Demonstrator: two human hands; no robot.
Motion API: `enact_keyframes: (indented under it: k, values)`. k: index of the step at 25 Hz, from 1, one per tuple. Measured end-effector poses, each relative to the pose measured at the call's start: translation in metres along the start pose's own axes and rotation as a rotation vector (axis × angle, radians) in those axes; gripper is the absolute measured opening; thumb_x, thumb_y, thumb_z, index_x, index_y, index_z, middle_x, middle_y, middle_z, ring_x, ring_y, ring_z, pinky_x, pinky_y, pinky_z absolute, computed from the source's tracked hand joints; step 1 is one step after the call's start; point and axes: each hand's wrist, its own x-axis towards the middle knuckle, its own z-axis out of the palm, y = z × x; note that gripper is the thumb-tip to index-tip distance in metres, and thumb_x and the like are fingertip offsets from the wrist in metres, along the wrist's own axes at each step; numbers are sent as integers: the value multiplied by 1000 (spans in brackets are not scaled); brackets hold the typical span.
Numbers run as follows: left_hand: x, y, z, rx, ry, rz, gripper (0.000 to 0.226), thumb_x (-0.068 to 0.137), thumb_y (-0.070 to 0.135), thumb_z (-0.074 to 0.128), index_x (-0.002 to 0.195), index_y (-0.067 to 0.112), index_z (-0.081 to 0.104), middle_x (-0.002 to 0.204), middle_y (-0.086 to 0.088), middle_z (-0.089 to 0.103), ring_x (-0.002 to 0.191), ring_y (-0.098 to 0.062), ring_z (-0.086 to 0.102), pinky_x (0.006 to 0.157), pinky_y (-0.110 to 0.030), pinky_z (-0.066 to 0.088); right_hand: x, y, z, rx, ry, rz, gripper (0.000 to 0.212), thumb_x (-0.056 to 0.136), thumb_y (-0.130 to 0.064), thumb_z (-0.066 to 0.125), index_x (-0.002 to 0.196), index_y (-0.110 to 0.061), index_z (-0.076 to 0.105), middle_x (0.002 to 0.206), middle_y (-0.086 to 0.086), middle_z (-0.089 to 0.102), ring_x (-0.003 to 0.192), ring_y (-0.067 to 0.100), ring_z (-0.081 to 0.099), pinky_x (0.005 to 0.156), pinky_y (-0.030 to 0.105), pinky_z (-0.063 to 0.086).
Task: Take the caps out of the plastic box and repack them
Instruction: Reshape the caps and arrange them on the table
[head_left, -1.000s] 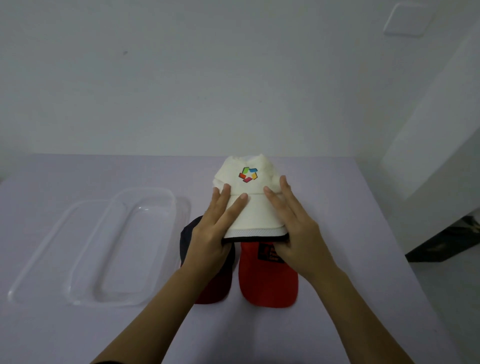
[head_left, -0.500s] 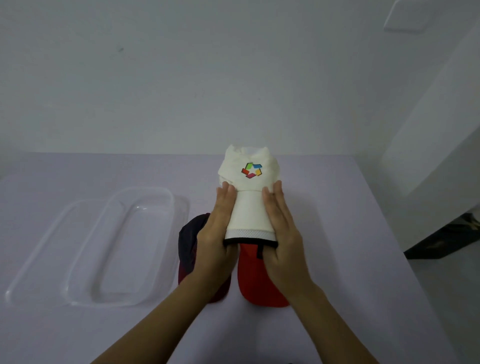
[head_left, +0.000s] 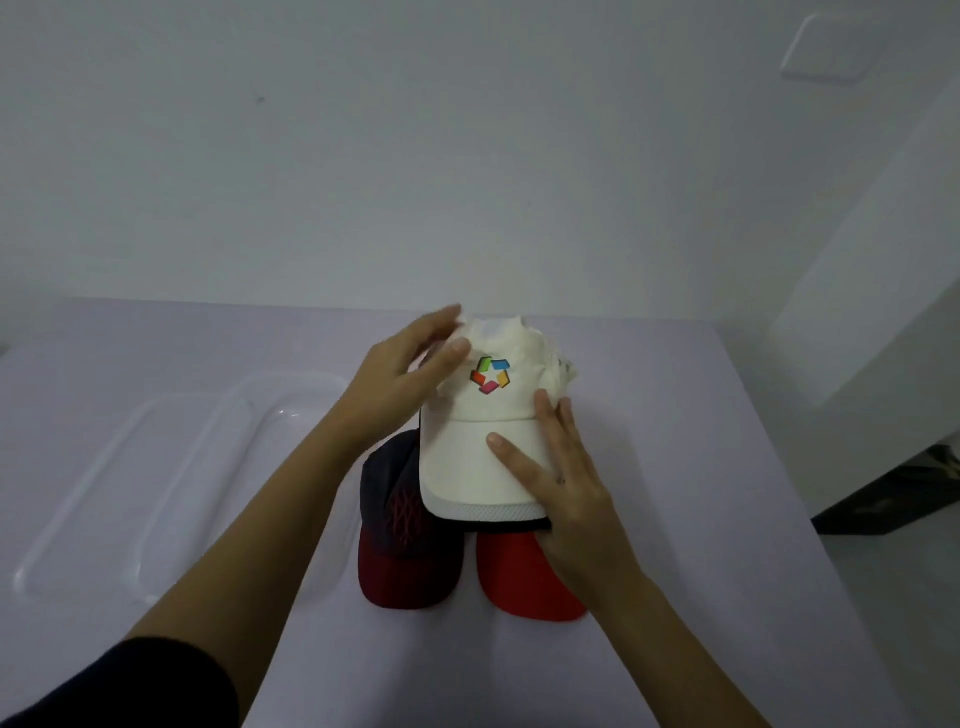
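Note:
A white cap (head_left: 478, 457) with a colourful logo is held above the table, its brim towards me. My right hand (head_left: 561, 483) lies over the right side of the brim and grips it. Up at the crown's left side, my left hand (head_left: 405, 384) pinches the fabric with thumb and fingers. Under the white cap lie a dark navy cap with a maroon brim (head_left: 405, 540) and a red cap (head_left: 524, 577), both on the table. The clear plastic box (head_left: 171, 467) stands to the left with nothing in it.
A lavender table (head_left: 701, 467) carries everything; its right edge drops off to a dark floor (head_left: 893, 499). A white wall rises directly behind the table. My left arm wears a dark sleeve (head_left: 119, 686).
The brim, squeezed narrow between both hands half a second ago, is spread wide again. My left hand has left the brim and moved up to the crown. My right hand stays on the brim.

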Motion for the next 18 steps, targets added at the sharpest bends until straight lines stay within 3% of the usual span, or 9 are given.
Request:
enact_keyframes:
  k: [3, 6, 8, 10, 12, 14, 16, 18]
  values:
    - [9, 13, -2, 3, -125, -63, 22, 94, 38, 50, 100, 25, 67, 98, 7, 73, 92, -10, 67, 89, -36, 55, -2, -2, 5, -14, 33, -20, 71, 87, -7, 55, 142, -41, 26, 159, -6, -4, 144, 36, 10, 111, 48, 30]
    - [10, 17, -1, -140, -137, -73, 19, 94, 32, 52, 88, 20, 64, 88, 2, 72, 80, -12, 67, 78, -32, 54, 0, -3, -2, -9, -32, -11, 71, 85, -8, 49, 142, -42, 26, 159, -4, 0, 145, 30, 10, 108, 44, 36]
    - [10, 18, -3, -99, -114, -52, 21, 95, 33, 50, 86, 19, 63, 86, 0, 71, 79, -15, 65, 75, -33, 53, 2, 0, -17, 86, -210, -30, 81, 76, -7, 51, 143, -44, 23, 159, -4, 2, 146, 18, 7, 110, 33, 36]
    - [11, 17, -5, 41, -94, -10, 26, 96, 34, 47, 88, 14, 63, 88, -4, 71, 80, -22, 65, 74, -37, 53, 9, 7, -37, 278, -330, 62, 88, 70, -3, 54, 142, -43, 24, 158, -11, 6, 145, 5, 10, 109, 14, 27]
    - [11, 19, -5, 129, -98, 50, 30, 97, 33, 45, 87, 11, 63, 86, -5, 69, 77, -21, 64, 70, -35, 50, 23, 14, -48, 335, -195, 173, 72, 78, -8, 54, 140, -37, 31, 154, -12, 20, 141, -2, 19, 109, 8, 20]
    - [9, 25, 1, 135, -134, 127, 32, 97, 33, 45, 86, 9, 63, 84, -9, 69, 75, -24, 64, 66, -36, 50, 44, 13, -51, 300, -12, 218, 44, 91, -24, 47, 134, -29, 39, 143, -10, 39, 132, -5, 33, 106, 8, 25]
    - [8, 28, 11, 127, -171, 196, 36, 98, 33, 44, 86, 4, 61, 84, -18, 68, 78, -32, 64, 67, -42, 51, 63, 8, -49, 418, -4, 280, 28, 96, -30, 41, 122, -29, 50, 120, -15, 57, 113, -6, 52, 92, 9, 41]
    - [8, 28, 18, 121, -154, 239, 44, 98, 34, 42, 83, -4, 58, 80, -24, 64, 74, -37, 61, 66, -45, 49, 73, 8, -49, 549, -40, 341, 17, 97, -28, 41, 97, -32, 58, 87, -20, 66, 84, -2, 62, 70, 13, 49]
